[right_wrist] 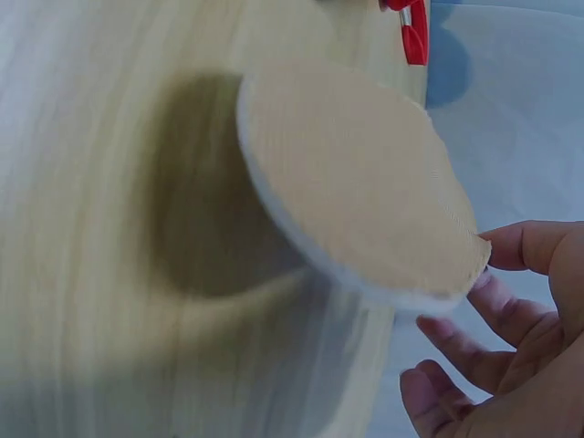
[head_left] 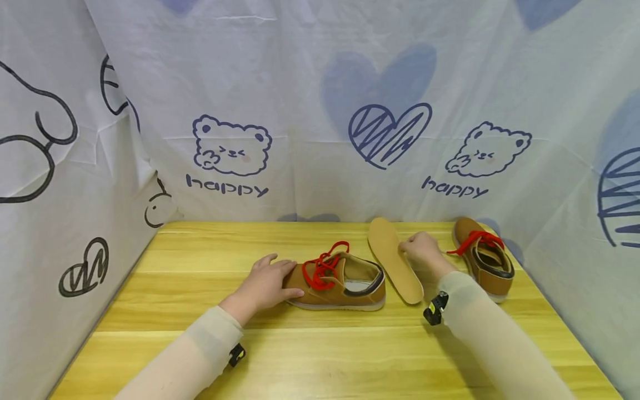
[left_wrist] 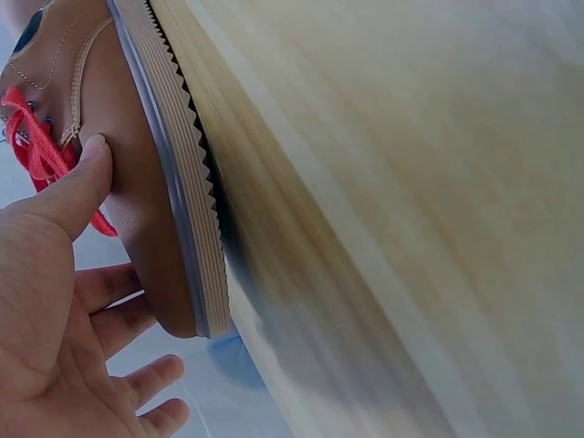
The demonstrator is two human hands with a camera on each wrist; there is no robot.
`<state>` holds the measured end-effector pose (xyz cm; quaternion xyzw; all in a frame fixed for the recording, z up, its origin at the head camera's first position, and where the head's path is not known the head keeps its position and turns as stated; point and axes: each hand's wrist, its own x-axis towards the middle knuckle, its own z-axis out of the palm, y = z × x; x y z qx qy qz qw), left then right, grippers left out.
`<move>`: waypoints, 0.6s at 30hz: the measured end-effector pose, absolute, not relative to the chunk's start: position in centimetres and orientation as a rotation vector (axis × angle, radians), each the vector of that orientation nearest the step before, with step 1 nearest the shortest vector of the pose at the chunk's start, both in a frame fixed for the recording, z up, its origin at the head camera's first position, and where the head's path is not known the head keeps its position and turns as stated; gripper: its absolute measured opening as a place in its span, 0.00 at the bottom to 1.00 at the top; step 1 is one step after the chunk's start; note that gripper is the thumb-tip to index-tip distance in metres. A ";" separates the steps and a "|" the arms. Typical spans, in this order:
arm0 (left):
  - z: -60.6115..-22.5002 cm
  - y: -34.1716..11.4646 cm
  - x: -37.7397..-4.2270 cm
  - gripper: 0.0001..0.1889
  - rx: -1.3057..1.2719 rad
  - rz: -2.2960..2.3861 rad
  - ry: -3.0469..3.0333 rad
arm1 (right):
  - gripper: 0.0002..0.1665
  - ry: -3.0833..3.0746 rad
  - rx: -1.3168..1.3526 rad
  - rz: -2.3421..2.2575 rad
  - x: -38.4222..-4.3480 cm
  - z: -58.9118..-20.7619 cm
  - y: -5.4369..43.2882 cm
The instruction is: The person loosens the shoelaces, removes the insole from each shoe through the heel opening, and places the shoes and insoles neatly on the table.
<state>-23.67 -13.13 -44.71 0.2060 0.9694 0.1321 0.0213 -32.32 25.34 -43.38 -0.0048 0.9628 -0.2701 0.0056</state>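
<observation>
A brown leather shoe (head_left: 320, 289) with red laces stands on the table, its toe pointing left. My left hand (head_left: 267, 282) holds it by the toe, thumb on the near side and fingers on the far side; in the left wrist view the thumb (left_wrist: 87, 178) presses the brown upper. To the right of that shoe, my right hand (head_left: 424, 251) pinches the edge of a tan insole (head_left: 392, 258). The right wrist view shows the insole (right_wrist: 356, 173) tilted, with a shadow on the table beneath it. Inside the shoe a pale sole area shows.
A second brown shoe (head_left: 492, 280) with red laces stands at the back right, beyond my right hand. The yellow wood-grain table (head_left: 320, 355) is bordered by printed white cloth (head_left: 310, 111) at the back and both sides.
</observation>
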 end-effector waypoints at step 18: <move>-44.7 -13.1 -23.5 0.42 0.636 0.420 3.002 | 0.24 2.969 0.098 -0.838 -33.0 -45.4 25.2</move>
